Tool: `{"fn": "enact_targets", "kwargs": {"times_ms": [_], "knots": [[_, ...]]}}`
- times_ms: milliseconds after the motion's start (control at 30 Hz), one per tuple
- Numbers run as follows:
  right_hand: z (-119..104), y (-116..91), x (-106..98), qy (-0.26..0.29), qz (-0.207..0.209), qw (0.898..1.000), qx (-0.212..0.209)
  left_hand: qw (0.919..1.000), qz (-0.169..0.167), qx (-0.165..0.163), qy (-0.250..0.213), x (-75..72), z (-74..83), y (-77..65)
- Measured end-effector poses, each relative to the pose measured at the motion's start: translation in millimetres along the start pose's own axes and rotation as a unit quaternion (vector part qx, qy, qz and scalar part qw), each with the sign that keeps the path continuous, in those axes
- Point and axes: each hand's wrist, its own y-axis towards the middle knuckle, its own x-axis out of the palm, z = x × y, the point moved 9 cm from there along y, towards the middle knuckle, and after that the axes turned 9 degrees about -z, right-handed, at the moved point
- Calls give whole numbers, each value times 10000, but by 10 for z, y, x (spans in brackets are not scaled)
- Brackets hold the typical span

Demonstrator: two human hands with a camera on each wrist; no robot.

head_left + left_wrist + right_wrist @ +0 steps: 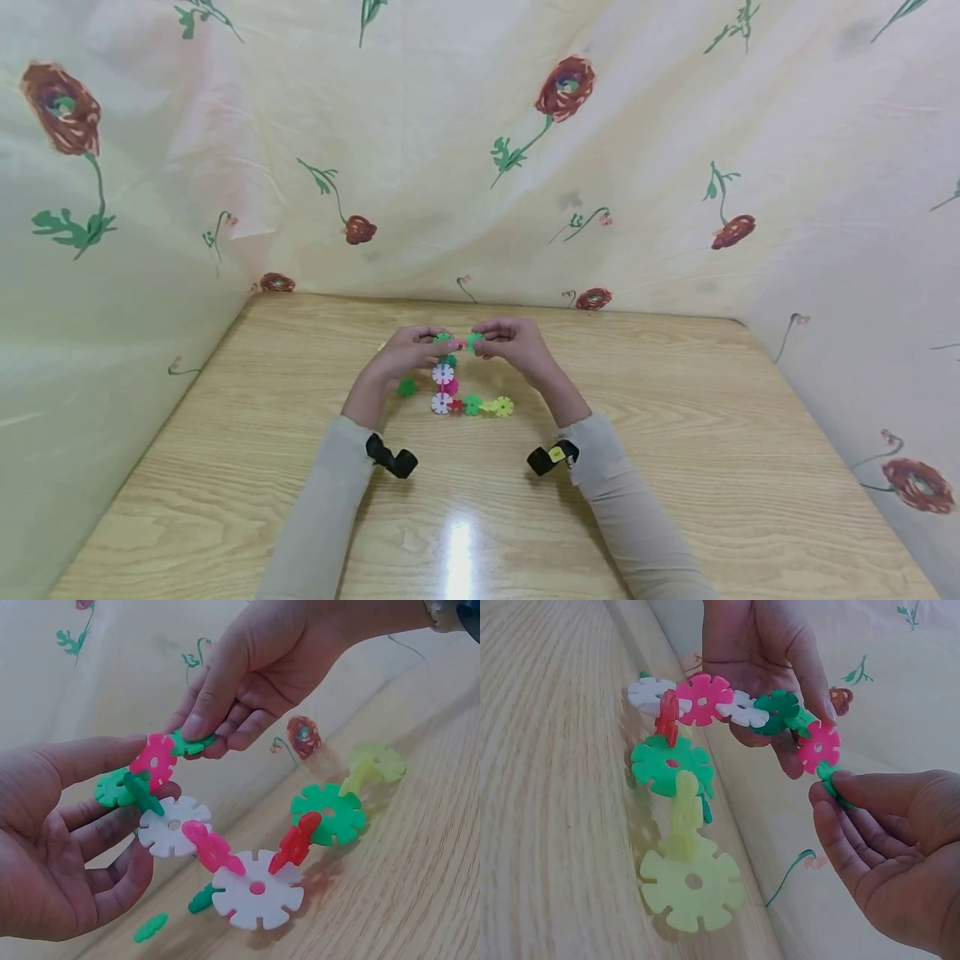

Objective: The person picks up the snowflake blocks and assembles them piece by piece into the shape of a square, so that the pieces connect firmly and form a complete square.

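A chain of slotted plastic snowflake discs bends into an open-sided shape between the hands. My left hand grips its upper corner, the thumb reaching to a pink disc beside a green disc. Between thumb and fingers, my right hand pinches another green disc, which meets the pink disc's edge. Down from the left hand run a white disc, a pink one and a second white disc. From there a red disc, a green disc and pale yellow discs lead rightward.
A loose green disc lies on the wooden table left of the chain. At the table's far edge hangs a flowered cloth, which also covers both sides. Each wrist wears a black camera, the right one close above the table.
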Motion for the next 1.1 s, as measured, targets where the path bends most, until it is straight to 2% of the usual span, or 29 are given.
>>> {"fn": "enact_targets", "kwargs": {"times_ms": [267, 633, 767, 1100], "knots": [[-55, -19, -26, -135, 196, 9995, -230, 9998, 79, 116, -130, 10, 33, -3], [-114, -14, -7, -213, 165, 9980, -567, 9997, 104, 213, 92, 16, 69, -18], [-131, -25, 2, -152, 154, 9979, -611, 9996, 129, 240, -4, 15, 87, -32], [-135, -21, 48, 84, 59, 9979, -643, 9994, -130, 290, -152, 20, 82, -31]]}}
